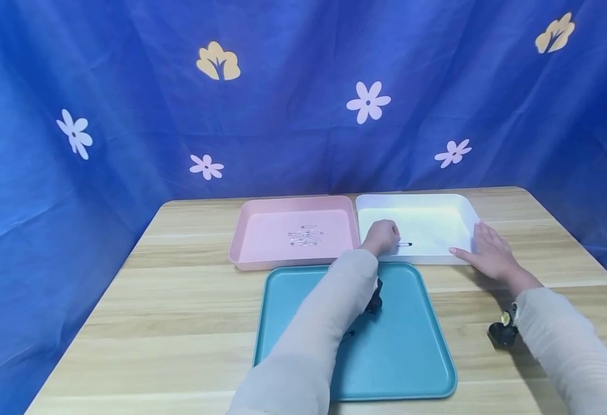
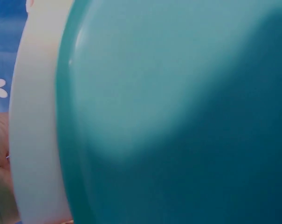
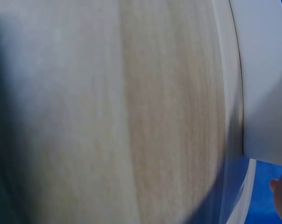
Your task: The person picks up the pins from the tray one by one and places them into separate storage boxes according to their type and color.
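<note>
My left hand [image 1: 381, 236] reaches over the front left part of the white tray [image 1: 433, 259], its fingers curled. Right beside those fingers is a safety pin [image 1: 404, 244] with a dark end; whether they pinch it or it lies loose cannot be made out. At the tray's right front corner my right hand [image 1: 491, 253] touches the rim, thumb and fingers spread. Several silver safety pins [image 1: 304, 235] lie in the pink tray [image 1: 261, 264]. Another dark pin [image 1: 348, 334], partly covered by the left sleeve, is in the teal tray [image 1: 396, 363]. The left wrist view catches only an edge of the left hand [image 2: 1, 177].
The pink and white trays stand side by side at the back of the wooden table [image 1: 153, 323]. In front of them is the teal tray, crossed by the left forearm. A blue curtain [image 1: 293, 115] with flower prints hangs behind the table.
</note>
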A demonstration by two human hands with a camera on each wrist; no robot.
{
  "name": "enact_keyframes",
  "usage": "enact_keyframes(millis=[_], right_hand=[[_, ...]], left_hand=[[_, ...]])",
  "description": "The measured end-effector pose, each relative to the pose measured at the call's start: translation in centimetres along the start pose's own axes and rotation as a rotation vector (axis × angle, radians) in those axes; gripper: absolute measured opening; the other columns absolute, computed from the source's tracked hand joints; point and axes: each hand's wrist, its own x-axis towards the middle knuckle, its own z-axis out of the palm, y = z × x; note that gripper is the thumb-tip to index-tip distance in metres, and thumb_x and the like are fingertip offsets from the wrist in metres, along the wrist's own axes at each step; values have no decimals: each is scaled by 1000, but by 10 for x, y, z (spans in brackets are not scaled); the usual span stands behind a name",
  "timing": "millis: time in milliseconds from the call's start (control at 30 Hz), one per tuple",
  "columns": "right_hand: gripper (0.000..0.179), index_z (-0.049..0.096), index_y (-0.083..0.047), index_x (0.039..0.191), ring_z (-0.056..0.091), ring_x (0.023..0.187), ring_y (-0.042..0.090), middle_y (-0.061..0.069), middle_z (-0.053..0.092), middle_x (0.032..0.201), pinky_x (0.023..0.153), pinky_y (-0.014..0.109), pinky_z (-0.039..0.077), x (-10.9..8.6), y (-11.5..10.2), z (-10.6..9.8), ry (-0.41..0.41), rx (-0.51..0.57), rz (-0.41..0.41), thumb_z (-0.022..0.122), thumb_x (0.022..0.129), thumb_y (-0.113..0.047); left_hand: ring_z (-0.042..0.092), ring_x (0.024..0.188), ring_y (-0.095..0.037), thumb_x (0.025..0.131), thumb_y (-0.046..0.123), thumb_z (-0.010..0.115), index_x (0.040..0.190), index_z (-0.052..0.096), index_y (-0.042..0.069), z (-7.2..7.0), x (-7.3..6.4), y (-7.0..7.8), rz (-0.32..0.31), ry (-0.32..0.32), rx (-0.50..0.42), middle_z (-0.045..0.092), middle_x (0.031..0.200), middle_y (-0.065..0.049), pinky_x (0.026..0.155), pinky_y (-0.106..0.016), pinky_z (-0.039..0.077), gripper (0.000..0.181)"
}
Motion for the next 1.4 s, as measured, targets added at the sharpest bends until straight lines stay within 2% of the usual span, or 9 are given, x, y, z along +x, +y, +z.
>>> enact_keyframes(millis=[100, 167, 300, 433, 633, 800, 1033, 1267, 1400], right_hand=[[98, -6, 17, 128, -8, 122, 45, 35, -7, 133, 95, 57, -3, 0, 1, 1, 6, 1, -12, 38, 82, -58], [98, -7, 17, 128, -8, 122, 45, 35, -8, 133, 94, 57, -3, 0, 1, 0, 6, 3, -17, 38, 82, -58], [98, -7, 17, 128, -8, 122, 45, 35, -8, 133, 94, 58, -3, -2, -1, -1, 2, 9, -20, 37, 82, -58], [98, -8, 17, 127, -7, 122, 46, 36, -7, 132, 94, 58, -2, -3, -2, -3, 6, 7, -21, 37, 82, -58], [99, -9, 16, 127, -8, 122, 46, 35, -8, 133, 93, 59, -3, -2, 1, -3, 4, 1, -15, 37, 82, -58], [99, -9, 16, 128, -8, 122, 45, 35, -8, 133, 93, 58, -3, -2, 1, -2, 3, 7, -21, 37, 82, -59], [98, -8, 16, 127, -8, 122, 46, 35, -8, 133, 93, 59, -3, -2, 0, -3, 11, 17, -28, 37, 82, -58], [98, -7, 17, 127, -8, 122, 46, 36, -8, 132, 94, 58, -3, -3, 0, -3, 10, 13, -29, 36, 82, -58], [98, -7, 18, 127, -8, 122, 45, 36, -8, 132, 94, 58, -3, -4, -1, -3, 4, 18, -30, 37, 82, -58]], left_hand=[[48, 65, -8, 81, 14, 56, 71, 58, 14, -5, -4, -3, 57, -5, -23, 53, 67, 6, 61, -18, 39, 11], [50, 70, -9, 83, 13, 55, 77, 60, 11, -32, -29, 13, 34, -53, -28, 55, 72, 4, 66, -17, 40, 8], [49, 71, -8, 84, 14, 54, 82, 61, 9, -54, -53, 16, 116, -40, -80, 56, 76, 3, 64, -15, 39, 9], [51, 75, -8, 84, 15, 55, 87, 61, 8, -66, -65, 7, 162, -78, -144, 59, 82, 1, 67, -16, 40, 10], [52, 74, -9, 84, 16, 56, 88, 60, 9, -82, -85, -5, 172, -140, -201, 59, 82, 2, 65, -17, 42, 10], [54, 71, -10, 83, 14, 57, 90, 60, 7, -95, -106, -15, 187, -191, -178, 60, 82, 1, 63, -17, 43, 10], [54, 77, -8, 83, 12, 57, 91, 61, 4, -114, -139, -31, 251, -243, -135, 61, 84, 1, 72, -18, 42, 12], [54, 79, -8, 83, 14, 57, 94, 61, 4, -124, -169, -52, 235, -292, -148, 60, 85, 3, 73, -20, 43, 15], [54, 78, -7, 82, 16, 58, 91, 61, 8, -125, -184, -66, 223, -288, -113, 59, 83, 5, 73, -21, 43, 12]])
